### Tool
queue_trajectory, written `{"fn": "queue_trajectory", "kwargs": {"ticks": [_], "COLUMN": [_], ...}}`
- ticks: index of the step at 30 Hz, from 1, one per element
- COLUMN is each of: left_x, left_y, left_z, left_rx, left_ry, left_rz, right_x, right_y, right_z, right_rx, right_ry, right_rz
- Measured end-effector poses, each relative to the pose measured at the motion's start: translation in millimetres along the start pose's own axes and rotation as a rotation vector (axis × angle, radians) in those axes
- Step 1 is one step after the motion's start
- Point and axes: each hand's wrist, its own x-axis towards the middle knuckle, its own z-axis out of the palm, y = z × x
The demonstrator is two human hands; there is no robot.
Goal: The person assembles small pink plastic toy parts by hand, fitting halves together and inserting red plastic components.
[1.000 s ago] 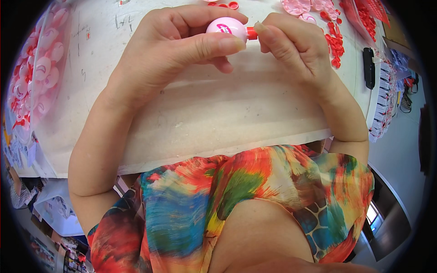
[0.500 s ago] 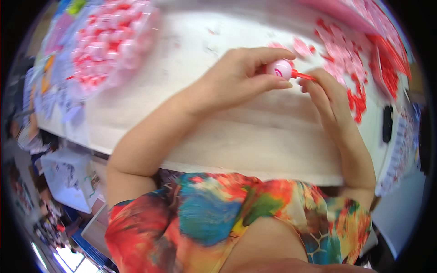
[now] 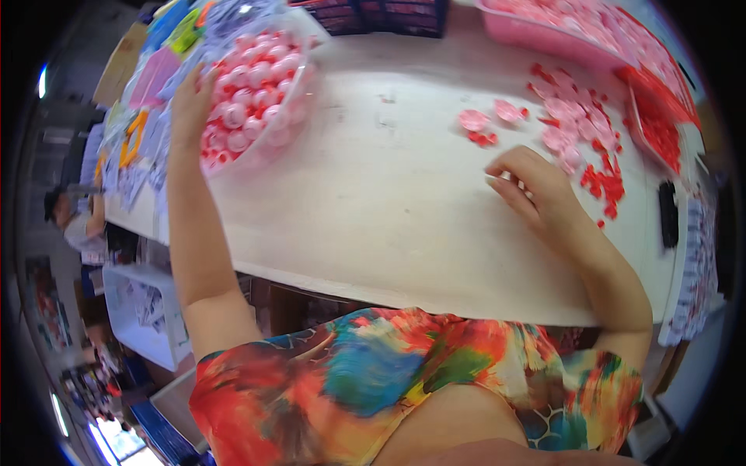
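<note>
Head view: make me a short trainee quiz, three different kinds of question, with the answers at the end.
1. Which hand is nearer the tub of balls, left or right?
2. True or false: the right hand has curled fingers.
3. Fill in: the black object lies to the ___ of the scattered red pieces in the picture.

Key: 1. The left hand. 2. True. 3. Right.

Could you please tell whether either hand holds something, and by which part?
Nothing visible is held in the right hand. The left hand is at the bin; its hold cannot be told.
</note>
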Motion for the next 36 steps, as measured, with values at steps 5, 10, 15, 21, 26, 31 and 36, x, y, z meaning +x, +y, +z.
{"fn": "queue_trajectory", "kwargs": {"ticks": [5, 10, 15, 21, 26, 31, 36], "left_x": [-1, 33, -11, -90, -94, -95, -107], "left_y": [21, -22, 95, 210, 214, 215, 217], "left_z": [-3, 13, 13, 76, 111, 112, 94], "left_rx": [-0.011, 0.133, -0.194, -0.408, -0.340, -0.619, -1.258], "left_ry": [-0.128, -0.139, 0.141, -0.302, -0.310, -0.507, -1.030], "left_rz": [0.085, 0.145, 0.315, 0.828, 0.905, 0.370, -0.058], "right_x": [-5, -14, -17, -16, -8, 0, 7], "right_y": [16, 14, 18, 25, 34, 38, 35], "right_z": [7, 16, 28, 24, 24, 11, 2], "right_rx": [-0.014, -0.047, -0.086, -0.155, -0.144, 0.281, 0.656], "right_ry": [0.006, -0.081, -0.179, -0.145, -0.060, 0.042, 0.166], "right_rz": [-0.104, -0.191, -0.267, -0.303, -0.255, 0.097, 0.305]}}
